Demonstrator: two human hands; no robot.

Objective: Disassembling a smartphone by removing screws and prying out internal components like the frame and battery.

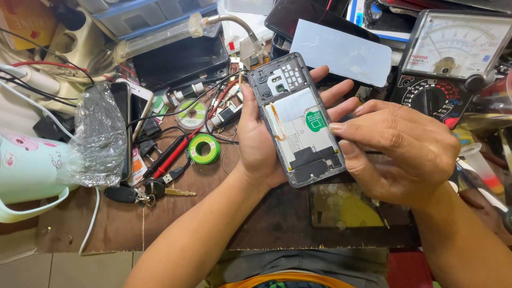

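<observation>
Cluttered surface (176, 224): multimeter (453, 53), solder reel (204, 149), keys (154, 191). Left hand (261, 144) cradles opened phone (296, 120) back-up, fingers spread beneath for support. Right hand (400, 152) at phone's edge, fingers pressed together, steadying near battery.

A small green label (316, 122) with white marks sits on the white battery (298, 125) of the opened phone (296, 120), above the middle of the workbench (266, 224). A pale blue-grey rounded rectangular sheet (341, 52) lies near the far edge. At the far right corner the analogue meter (450, 58) shows a white dial face with curved scales. Toward the left edge a dark-screened phone (124, 128) and a white phone (140, 106) lie side by side. An orange carton (24, 18) fills the far left corner
</observation>
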